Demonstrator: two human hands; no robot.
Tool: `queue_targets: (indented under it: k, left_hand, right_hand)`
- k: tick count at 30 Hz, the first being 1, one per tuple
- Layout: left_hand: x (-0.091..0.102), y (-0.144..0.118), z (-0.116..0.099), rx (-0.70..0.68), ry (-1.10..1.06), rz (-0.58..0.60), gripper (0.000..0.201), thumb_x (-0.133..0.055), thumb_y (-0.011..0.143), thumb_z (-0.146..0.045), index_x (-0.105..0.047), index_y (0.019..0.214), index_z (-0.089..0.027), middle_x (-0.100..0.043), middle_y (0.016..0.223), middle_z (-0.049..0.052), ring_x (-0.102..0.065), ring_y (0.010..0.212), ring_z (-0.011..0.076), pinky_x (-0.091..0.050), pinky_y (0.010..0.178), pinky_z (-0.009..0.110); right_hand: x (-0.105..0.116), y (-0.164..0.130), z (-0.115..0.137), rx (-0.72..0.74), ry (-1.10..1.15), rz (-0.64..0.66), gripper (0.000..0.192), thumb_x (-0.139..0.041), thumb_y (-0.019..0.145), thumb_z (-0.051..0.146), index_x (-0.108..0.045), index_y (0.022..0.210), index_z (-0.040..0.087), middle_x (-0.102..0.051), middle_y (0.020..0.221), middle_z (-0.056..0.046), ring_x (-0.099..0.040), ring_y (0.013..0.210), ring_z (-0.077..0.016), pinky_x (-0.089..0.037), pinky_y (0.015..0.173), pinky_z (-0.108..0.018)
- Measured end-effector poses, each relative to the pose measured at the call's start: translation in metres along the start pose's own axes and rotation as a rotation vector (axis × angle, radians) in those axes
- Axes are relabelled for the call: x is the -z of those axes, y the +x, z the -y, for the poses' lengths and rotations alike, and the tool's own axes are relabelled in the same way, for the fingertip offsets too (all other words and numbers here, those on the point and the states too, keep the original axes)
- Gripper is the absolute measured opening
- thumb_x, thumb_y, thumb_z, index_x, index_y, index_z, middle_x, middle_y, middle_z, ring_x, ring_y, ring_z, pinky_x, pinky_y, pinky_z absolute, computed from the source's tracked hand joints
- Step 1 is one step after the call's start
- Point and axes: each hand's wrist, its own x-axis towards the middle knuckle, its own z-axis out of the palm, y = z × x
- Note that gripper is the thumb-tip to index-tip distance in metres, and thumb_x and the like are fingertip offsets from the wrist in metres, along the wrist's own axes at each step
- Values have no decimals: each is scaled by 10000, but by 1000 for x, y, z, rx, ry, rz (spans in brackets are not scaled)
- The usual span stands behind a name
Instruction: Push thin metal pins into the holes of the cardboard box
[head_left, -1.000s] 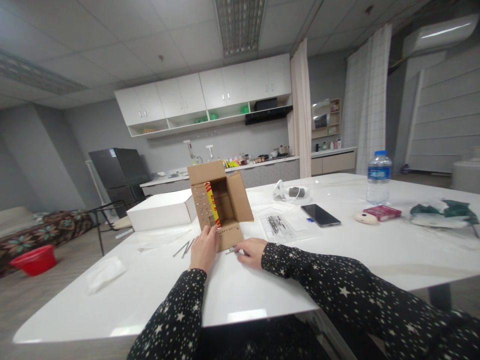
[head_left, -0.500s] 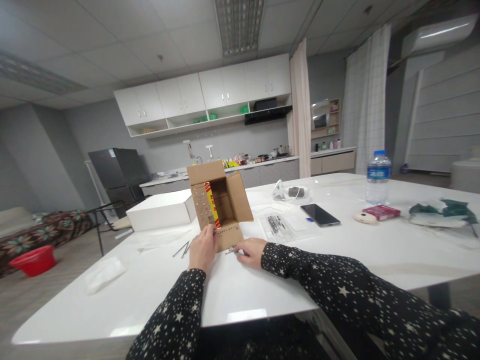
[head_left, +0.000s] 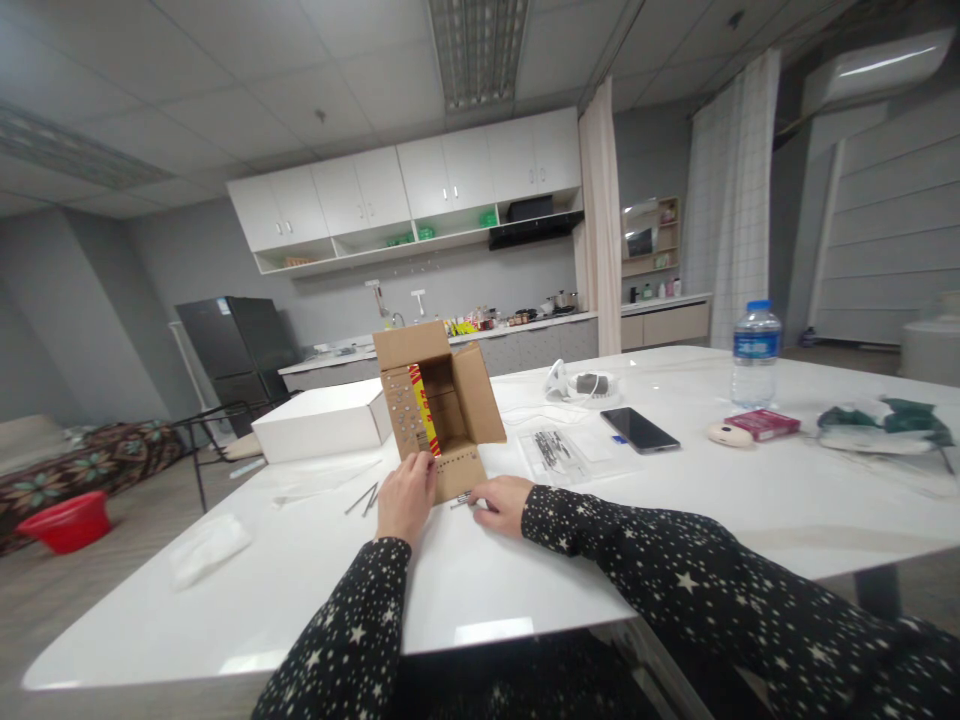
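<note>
The open brown cardboard box (head_left: 448,405) is seen in the head view, placed on the glossy white table (head_left: 525,590) in front of the person, with its opening turned toward the camera and its flaps folded outward. A yellow strip with red printing (head_left: 424,412) is stuck along the edge of the opening, and many small pale spots are seen on the panel at its left.

The bare left hand (head_left: 405,497) is placed at the lower front corner of the box, with its fingers curled near the lower flap; whether anything is gripped by them cannot be told. The bare right hand (head_left: 506,503) is rested on the table, its fingers bent, and the small grey metal pieces (head_left: 463,499) are found at its fingertips; whether one of them is pinched cannot be told. Both wrists are covered by black sleeves with white stars (head_left: 345,620).

Thin dark metal rods (head_left: 361,499) are laid just left of the left hand. A plain white rectangular box (head_left: 322,420) is set behind them. Beyond the right hand, a clear plastic bag with dark pieces (head_left: 551,450) and a black flat phone (head_left: 640,429) are seen; farther right, a clear blue-capped bottle (head_left: 756,350) is stood upright.
</note>
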Motion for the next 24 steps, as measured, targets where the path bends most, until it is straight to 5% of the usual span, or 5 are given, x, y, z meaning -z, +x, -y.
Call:
queue_targets:
  k: [11, 24]
  left_hand:
    - [2, 0, 1, -12, 9, 92, 232, -362, 899, -296, -570, 968, -220, -590, 931, 36, -577, 785, 161, -375, 659, 270]
    - [1, -5, -7, -229, -268, 299, 160, -438, 850, -277, -585, 847, -214, -605, 914, 29, -585, 808, 153, -413, 695, 262]
  right_hand:
    - [-2, 1, -1, 12, -1, -8, 284, -500, 773, 282, -662, 995, 211, -650, 672, -11, -573, 662, -157, -370, 605, -244]
    - [0, 0, 1, 21, 4, -8, 294, -492, 765, 276, -659, 1002, 219, -669, 698, -17, -592, 688, -171, -389, 623, -253]
